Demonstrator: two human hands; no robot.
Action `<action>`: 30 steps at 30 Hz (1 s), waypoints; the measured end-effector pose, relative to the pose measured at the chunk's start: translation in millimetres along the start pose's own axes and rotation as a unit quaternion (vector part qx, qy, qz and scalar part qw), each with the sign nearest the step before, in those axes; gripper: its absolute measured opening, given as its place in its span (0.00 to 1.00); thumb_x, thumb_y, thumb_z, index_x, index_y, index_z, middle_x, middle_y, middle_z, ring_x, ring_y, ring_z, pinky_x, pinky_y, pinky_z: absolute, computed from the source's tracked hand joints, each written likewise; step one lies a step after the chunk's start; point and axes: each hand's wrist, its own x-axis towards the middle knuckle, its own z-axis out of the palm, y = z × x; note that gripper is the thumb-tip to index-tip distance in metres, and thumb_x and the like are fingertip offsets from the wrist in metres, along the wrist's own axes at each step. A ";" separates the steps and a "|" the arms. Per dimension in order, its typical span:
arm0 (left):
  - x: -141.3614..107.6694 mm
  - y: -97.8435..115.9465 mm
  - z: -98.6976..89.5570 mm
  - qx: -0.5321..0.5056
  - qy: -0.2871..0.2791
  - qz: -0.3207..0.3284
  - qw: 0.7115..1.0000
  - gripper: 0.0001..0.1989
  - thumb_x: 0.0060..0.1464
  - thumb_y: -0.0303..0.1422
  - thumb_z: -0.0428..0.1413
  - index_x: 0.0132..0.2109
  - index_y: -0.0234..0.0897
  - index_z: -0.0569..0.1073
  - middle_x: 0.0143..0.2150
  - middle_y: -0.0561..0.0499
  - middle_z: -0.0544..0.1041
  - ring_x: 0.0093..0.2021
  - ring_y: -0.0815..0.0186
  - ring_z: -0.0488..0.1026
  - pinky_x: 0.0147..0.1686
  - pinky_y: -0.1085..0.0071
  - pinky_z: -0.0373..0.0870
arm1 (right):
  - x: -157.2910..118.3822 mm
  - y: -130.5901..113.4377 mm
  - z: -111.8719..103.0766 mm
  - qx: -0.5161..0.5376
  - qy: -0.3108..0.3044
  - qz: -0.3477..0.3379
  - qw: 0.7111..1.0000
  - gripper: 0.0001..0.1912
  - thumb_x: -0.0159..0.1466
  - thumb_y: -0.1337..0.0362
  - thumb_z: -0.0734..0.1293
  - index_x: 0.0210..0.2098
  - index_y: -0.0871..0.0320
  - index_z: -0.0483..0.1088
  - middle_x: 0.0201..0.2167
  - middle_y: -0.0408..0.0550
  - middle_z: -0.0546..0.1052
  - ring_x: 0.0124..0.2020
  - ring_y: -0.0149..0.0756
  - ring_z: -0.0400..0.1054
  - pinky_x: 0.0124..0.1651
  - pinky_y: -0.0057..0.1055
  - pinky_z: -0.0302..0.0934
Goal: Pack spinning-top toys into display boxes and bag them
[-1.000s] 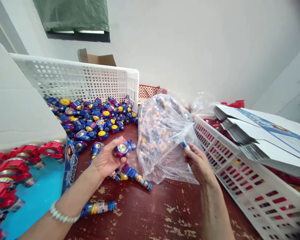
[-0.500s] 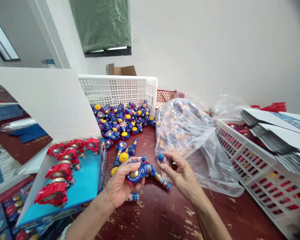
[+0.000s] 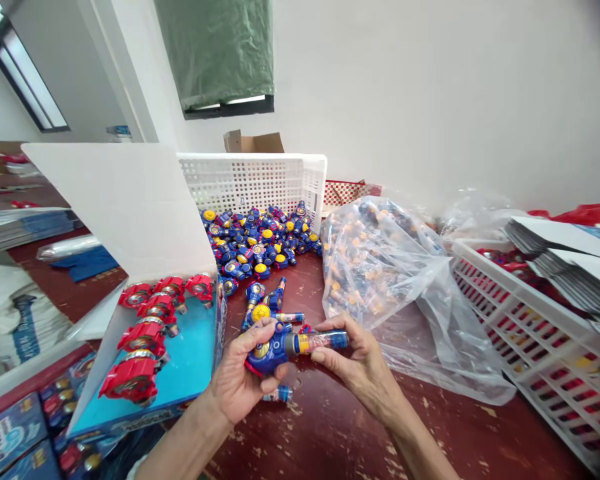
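Observation:
My left hand [image 3: 240, 373] is closed round a blue toy [image 3: 273, 352] with a grey collar on its right side. Between the thumb and fingers of my right hand [image 3: 357, 360] is a blue tube with a colourful label [image 3: 325, 341], its left end against the collar. Behind my left hand lie more blue toys [image 3: 261, 312] with yellow discs, and a labelled tube sticks out there. Another blue tube [image 3: 280, 394] lies on the table below the held toy. On the left an open box [image 3: 207, 353] with a blue inside holds several red toys [image 3: 143, 337].
A white basket [image 3: 260, 177] on its side spills many blue toys [image 3: 260, 240]. Right of it lies a clear bag [image 3: 375, 260] of parts. A white crate [image 3: 520, 293] at the right bears stacked cards [image 3: 575, 260]. Printed packages [image 3: 15, 433] sit at the lower left.
My right hand has brought the tube left and level against the toy's collar. The view has shifted, so the surroundings appear further right.

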 end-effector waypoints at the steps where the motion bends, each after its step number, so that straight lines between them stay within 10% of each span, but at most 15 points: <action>1: -1.7 0.4 0.1 0.017 0.003 0.029 0.999 0.18 0.46 0.34 0.62 0.42 0.41 0.64 0.31 0.51 0.75 0.17 0.67 0.69 0.08 0.80 0.54 | -0.4 -0.6 -0.5 -0.008 -0.002 -0.005 1.000 0.16 0.57 0.55 0.72 0.38 0.57 0.69 0.28 0.42 0.73 0.27 0.29 0.64 0.30 0.25 0.57; 10: -6.2 -0.2 -11.6 0.277 0.012 0.297 0.914 0.16 0.48 0.43 0.62 0.38 0.39 0.69 0.24 0.56 0.67 0.19 0.74 0.62 0.14 0.80 0.61 | 2.9 30.5 29.0 0.140 0.041 0.093 0.985 0.22 0.58 0.44 0.67 0.33 0.56 0.61 0.13 0.32 0.60 0.12 0.23 0.49 0.15 0.22 0.47; 16: 6.1 7.1 -16.4 0.192 -0.006 0.158 0.968 0.17 0.47 0.42 0.62 0.38 0.40 0.66 0.22 0.57 0.67 0.17 0.71 0.63 0.11 0.79 0.59 | 6.3 27.1 8.9 -0.054 -0.032 0.022 0.998 0.19 0.63 0.51 0.66 0.48 0.55 0.64 0.33 0.43 0.72 0.29 0.28 0.64 0.30 0.24 0.59; 22: 14.3 -7.2 -24.4 0.233 0.007 0.168 0.958 0.16 0.49 0.43 0.61 0.37 0.40 0.65 0.20 0.57 0.67 0.17 0.71 0.64 0.13 0.80 0.59 | 14.0 44.6 -2.7 0.012 -0.075 0.124 0.989 0.22 0.64 0.43 0.59 0.29 0.57 0.60 0.16 0.34 0.55 0.15 0.23 0.45 0.18 0.23 0.41; 30: 42.6 -0.7 -12.4 0.291 -0.011 0.115 0.950 0.18 0.49 0.47 0.57 0.41 0.40 0.66 0.23 0.54 0.71 0.20 0.66 0.69 0.14 0.76 0.62 | 19.3 47.8 -15.1 -0.092 -0.013 0.060 0.994 0.21 0.64 0.46 0.61 0.39 0.59 0.69 0.22 0.39 0.64 0.23 0.28 0.56 0.26 0.25 0.51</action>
